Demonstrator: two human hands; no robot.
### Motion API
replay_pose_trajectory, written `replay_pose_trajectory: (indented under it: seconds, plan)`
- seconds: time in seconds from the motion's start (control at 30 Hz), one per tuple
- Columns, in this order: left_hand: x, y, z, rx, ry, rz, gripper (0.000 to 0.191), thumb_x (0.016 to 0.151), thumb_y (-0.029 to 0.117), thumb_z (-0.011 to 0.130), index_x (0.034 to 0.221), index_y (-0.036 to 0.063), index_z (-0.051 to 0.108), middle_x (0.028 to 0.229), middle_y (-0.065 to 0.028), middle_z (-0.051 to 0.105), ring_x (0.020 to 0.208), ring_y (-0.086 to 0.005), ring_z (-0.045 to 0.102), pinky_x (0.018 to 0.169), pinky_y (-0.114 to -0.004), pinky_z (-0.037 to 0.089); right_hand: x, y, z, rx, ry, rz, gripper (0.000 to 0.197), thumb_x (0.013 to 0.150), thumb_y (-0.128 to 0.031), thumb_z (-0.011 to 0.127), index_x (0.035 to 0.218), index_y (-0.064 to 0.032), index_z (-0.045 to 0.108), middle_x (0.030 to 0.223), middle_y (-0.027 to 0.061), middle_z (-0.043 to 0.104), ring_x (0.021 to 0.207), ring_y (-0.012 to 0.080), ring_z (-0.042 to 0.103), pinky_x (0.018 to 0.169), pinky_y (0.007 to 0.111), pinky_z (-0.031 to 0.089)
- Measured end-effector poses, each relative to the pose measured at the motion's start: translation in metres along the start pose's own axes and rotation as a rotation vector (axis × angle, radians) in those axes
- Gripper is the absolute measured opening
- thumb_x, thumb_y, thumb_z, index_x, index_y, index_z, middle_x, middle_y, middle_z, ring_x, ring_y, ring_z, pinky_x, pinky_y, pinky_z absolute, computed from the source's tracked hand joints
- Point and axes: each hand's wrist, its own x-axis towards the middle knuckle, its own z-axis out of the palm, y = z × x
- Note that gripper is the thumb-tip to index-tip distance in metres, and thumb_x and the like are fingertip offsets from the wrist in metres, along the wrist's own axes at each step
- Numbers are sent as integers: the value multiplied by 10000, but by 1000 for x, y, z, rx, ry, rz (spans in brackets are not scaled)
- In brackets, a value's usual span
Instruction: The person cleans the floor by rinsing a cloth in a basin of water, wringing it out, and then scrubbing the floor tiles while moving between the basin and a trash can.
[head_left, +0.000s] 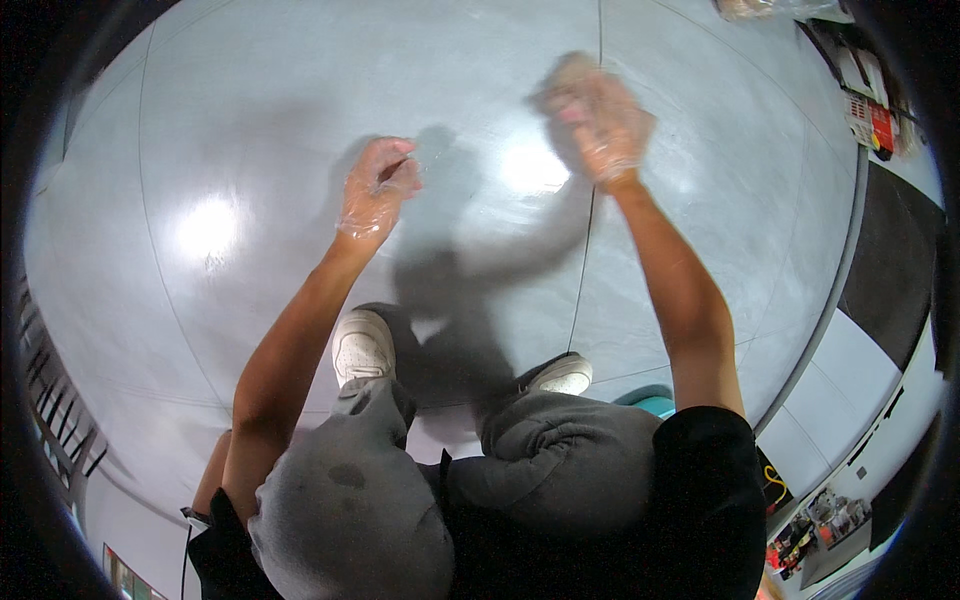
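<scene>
My left hand (381, 184), in a thin clear plastic glove, hovers over the grey floor (300, 90) at centre left. Its fingers are curled loosely, with a gap to the thumb and nothing seen between them. My right hand (604, 124), gloved the same way, is farther forward and to the right, blurred by motion. A pale, blurred shape lies at its fingertips; whether that is a held thing, loose glove film or the fingers themselves is unclear. Shadows of the arms and head fall on the floor between the hands.
White shoes (364, 349) stand below the hands. A teal object (656, 405) is beside my right knee. A black rack (60, 420) is at far left. White cabinets (832, 390) and red-and-white packages (870, 120) line the right. Part of a bare limb (214, 472) shows behind my left arm.
</scene>
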Motion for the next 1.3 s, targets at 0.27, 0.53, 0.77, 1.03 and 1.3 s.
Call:
replay_pose_trajectory:
  seconds: [0.27, 0.53, 0.77, 1.03, 1.3]
  plan:
    - [1, 13, -2, -20, 75, 181, 243, 998, 71, 618, 1237, 40, 584, 955, -42, 633, 847, -111, 601, 756, -280, 505, -68, -105, 31, 16, -366, -799, 531, 776, -490, 768, 1241, -245, 693, 1509, 31, 532, 1455, 332, 429, 1185, 542, 339]
    - [40, 29, -72, 1073, 179, 240, 766, 818, 303, 830, 1468, 106, 477, 1480, -183, 503, 1395, -325, 442, 1165, -449, 356, 0, 15, -54, -339, -33, 50, 710, 1026, -569, 464, 1532, -71, 429, 1494, 210, 519, 1426, 405, 424, 1210, 503, 303]
    - [78, 82, -103, 1436, 57, -252, 1338, 628, 536, 922, 1659, 236, 124, 1713, -186, 90, 1582, -367, 114, 1260, -500, 199, 51, 41, -62, 109, 369, 1097, 596, 1009, -472, 452, 1543, -208, 427, 1430, 122, 593, 1351, 378, 489, 1167, 435, 347]
    - [79, 95, -83, 1293, 30, -215, 1380, 577, 483, 964, 1653, 189, 150, 1698, -247, 93, 1573, -434, 77, 1261, -525, 181, 118, -108, 95, -295, 70, 88, 772, 1014, -682, 313, 1559, -149, 438, 1590, 164, 416, 1490, 343, 348, 1229, 454, 252]
    - [83, 65, -134, 1287, 65, -102, 1399, 582, 544, 948, 1659, 199, 124, 1697, -243, 108, 1576, -414, 89, 1264, -536, 162, 94, -217, 107, -283, -344, -612, 693, 899, -476, 645, 1509, -181, 500, 1628, 56, 391, 1505, 299, 345, 1252, 502, 234]
